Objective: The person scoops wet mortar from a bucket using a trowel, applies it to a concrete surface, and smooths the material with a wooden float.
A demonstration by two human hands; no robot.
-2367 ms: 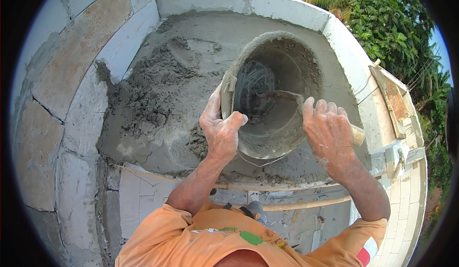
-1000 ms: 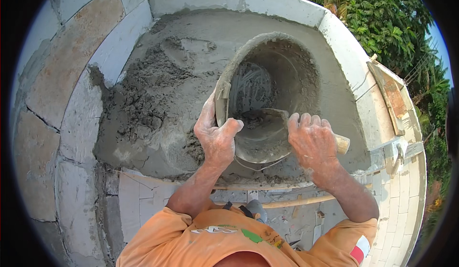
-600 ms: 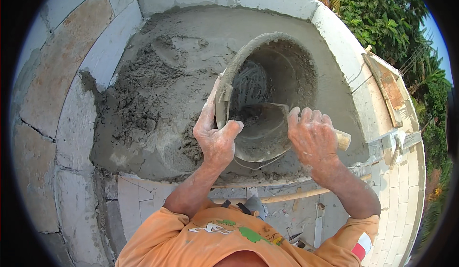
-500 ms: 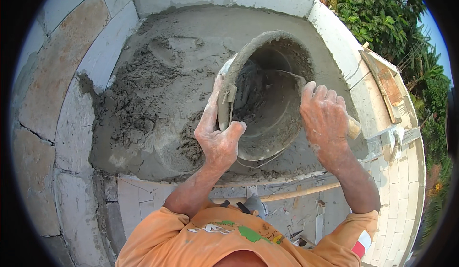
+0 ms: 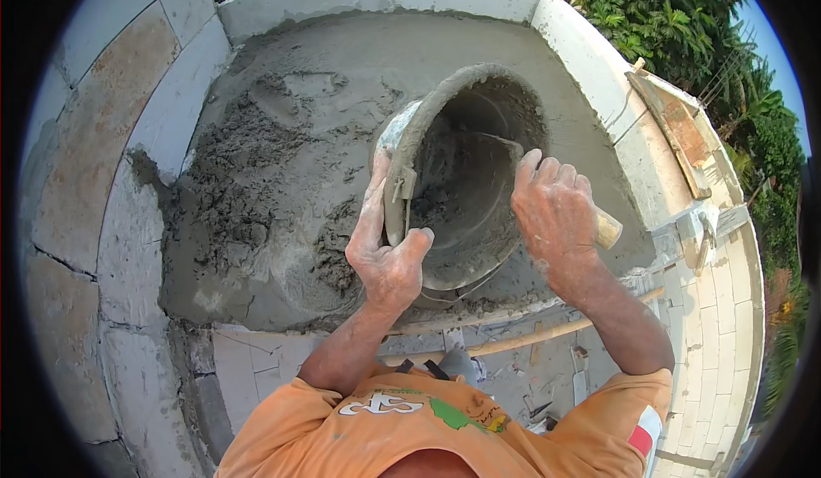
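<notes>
Mortar [image 5: 248,170]: left of the bucket [image 5: 419,119], rough; behind it, already smooth.
Left hand [image 5: 385,260]: fingers closed on bucket's rim.
Bucket: tilted on mortar, some left inside.
Right hand [image 5: 556,209]: right of bucket, fingers wrapping trowel [image 5: 609,229] handle.

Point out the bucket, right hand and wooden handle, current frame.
Bucket [image 5: 432,106], head view: upper-left part of its mortar-caked rim.
Right hand [image 5: 553,209], head view: back of the hand.
Wooden handle [image 5: 608,230], head view: end protruding beyond the hand.
</notes>
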